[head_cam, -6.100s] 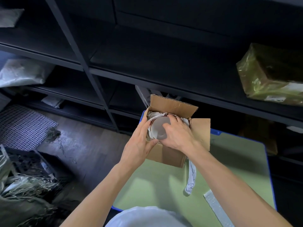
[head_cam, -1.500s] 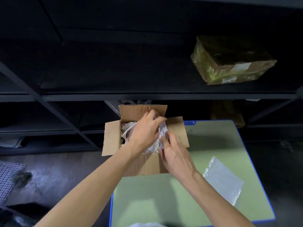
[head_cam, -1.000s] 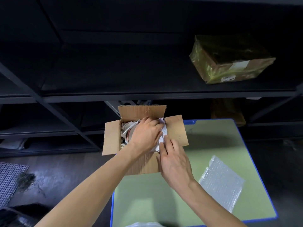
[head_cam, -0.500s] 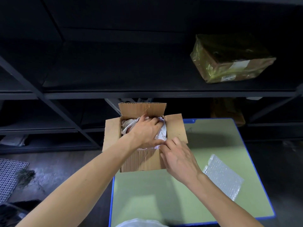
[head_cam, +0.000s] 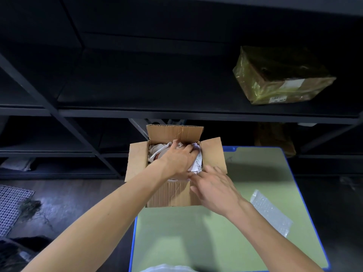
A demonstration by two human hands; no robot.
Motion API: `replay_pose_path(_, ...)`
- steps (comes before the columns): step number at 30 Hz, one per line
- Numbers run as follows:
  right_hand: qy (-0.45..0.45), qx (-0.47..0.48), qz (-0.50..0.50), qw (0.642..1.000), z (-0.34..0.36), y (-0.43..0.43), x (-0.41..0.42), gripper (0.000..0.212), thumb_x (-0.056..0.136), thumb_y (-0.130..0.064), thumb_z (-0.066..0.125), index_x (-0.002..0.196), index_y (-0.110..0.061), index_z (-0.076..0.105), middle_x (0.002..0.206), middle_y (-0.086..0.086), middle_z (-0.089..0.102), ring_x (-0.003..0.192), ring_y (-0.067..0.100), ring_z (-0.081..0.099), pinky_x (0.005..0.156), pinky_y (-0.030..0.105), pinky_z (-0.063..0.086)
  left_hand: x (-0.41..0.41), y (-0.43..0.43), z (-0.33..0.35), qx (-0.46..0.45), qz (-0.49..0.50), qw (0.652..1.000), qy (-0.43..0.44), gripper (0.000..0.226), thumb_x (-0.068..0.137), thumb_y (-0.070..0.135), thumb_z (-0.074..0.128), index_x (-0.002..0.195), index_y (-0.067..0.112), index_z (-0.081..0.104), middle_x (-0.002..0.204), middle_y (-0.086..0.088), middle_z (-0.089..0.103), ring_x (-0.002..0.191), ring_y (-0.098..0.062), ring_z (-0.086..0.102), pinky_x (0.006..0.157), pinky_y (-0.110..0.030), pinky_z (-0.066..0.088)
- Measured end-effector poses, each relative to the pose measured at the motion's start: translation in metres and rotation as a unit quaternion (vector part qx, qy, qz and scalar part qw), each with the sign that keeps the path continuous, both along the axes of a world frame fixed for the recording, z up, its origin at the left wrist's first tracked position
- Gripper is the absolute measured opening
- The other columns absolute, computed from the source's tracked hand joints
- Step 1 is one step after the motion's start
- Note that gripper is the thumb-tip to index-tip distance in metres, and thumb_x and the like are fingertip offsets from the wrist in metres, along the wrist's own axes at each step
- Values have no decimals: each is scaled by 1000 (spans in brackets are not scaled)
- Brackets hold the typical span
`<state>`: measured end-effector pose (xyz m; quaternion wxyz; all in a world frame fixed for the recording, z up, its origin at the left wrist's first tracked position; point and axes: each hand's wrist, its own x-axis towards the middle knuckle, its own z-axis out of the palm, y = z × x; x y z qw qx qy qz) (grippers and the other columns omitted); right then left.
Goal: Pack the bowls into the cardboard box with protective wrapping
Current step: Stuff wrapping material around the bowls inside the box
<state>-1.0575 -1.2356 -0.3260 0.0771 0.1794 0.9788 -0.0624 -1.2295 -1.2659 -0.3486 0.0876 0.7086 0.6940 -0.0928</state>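
— Bowls?
— Hidden, probably under the white wrapping [head_cam: 193, 159] filling the open cardboard box [head_cam: 172, 194] at the green table's [head_cam: 196, 232] far-left corner.
— Hands?
— Left hand [head_cam: 177, 159] flat, fingers spread, pressing the wrapping. Right hand [head_cam: 215, 188] loosely open, fingertips at the box's near rim. Bubble wrap [head_cam: 272, 213] lies apart, right.

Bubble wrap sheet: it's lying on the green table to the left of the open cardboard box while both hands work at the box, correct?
Not quite. The head view shows the bubble wrap sheet on the green table to the right of the open cardboard box, not the left. The rest holds: the left hand is pressed into the box and the right hand is at its near right corner.
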Motion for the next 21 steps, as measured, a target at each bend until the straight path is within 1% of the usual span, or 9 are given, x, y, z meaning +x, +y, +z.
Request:
replay_pose_path(2, 14, 31, -10, 999, 5, 6, 4, 20, 89, -20, 55, 104, -25, 67, 94, -9, 64, 99, 20, 49, 80, 30, 36, 1, -2, 0, -5, 3, 1000, -2, 88, 92, 66, 44, 155, 10, 17, 159, -7, 24, 143, -25, 32, 118, -54, 14)
replay_pose_path(4, 38, 57, -39, 997, 7, 15, 4, 14, 87, -16, 57, 90, -24, 68, 95, -11, 62, 96, 20, 50, 76, 30, 37, 5, -3, -3, 1, 15, 1000, -3, 90, 93, 70, 36, 155, 9, 16, 160, -8, 21, 145, -24, 27, 117, -57, 12)
replay_pose_path(7, 36, 78, -21, 996, 3, 28, -1, 24, 93, -20, 47, 94, -25, 70, 107, -13, 63, 100, 20, 48, 74, 29, 30, 10, -7, -11, 26, 31, 999, 2, 87, 95, 69, 33, 156, 9, 14, 161, -8, 20, 146, -22, 23, 117, -60, 12)
replay_pose_path(9, 24, 91, 8, 996, 1, 34, -6, 27, 93, -19, 46, 88, -25, 72, 98, -12, 63, 96, 21, 46, 73, 29, 27, 10, -9, -15, 42, 37, 998, 4, 85, 95, 66, 36, 156, 10, 13, 161, -7, 20, 147, -22, 23, 118, -60, 12)
replay_pose_path(12, 15, 111, 32, 993, 4, 42, -7, 23, 88, -19, 54, 78, -24, 74, 83, -11, 62, 90, 22, 47, 73, 30, 27, 9, -9, -19, 39, 36, 999, 8, 87, 95, 67, 39, 157, 12, 12, 161, -7, 20, 147, -22, 22, 118, -61, 12)
replay_pose_path(15, -1, 121, 46, 992, 5, 45, -10, 24, 88, -20, 53, 79, -25, 75, 83, -11, 62, 91, 21, 47, 74, 29, 23, 7, -7, -23, 35, 31, 999, 12, 86, 95, 68, 34, 157, 14, 11, 162, -7, 20, 148, -23, 22, 119, -58, 10)
replay_pose_path(16, -7, 118, 52, 992, 4, 45, -12, 26, 89, -20, 50, 82, -25, 75, 84, -11, 62, 93, 22, 46, 77, 30, 26, 6, -7, -23, 37, 31, 999, 10, 83, 96, 66, 33, 158, 15, 12, 162, -7, 19, 148, -22, 21, 120, -57, 9)
replay_pose_path(18, -24, 107, 65, 992, 3, 46, -16, 30, 91, -18, 45, 90, -24, 74, 89, -9, 62, 99, 24, 44, 84, 35, 35, 6, -7, -23, 38, 33, 999, 5, 77, 99, 62, 32, 158, 16, 12, 162, -7, 18, 148, -21, 20, 120, -56, 7)
replay_pose_path(21, -45, 105, 79, 990, 5, 48, -19, 32, 91, -18, 43, 97, -23, 74, 95, -6, 63, 103, 26, 43, 91, 40, 36, 9, -8, -20, 32, 44, 999, 4, 75, 100, 58, 34, 158, 16, 12, 162, -6, 18, 148, -22, 20, 120, -57, 7)
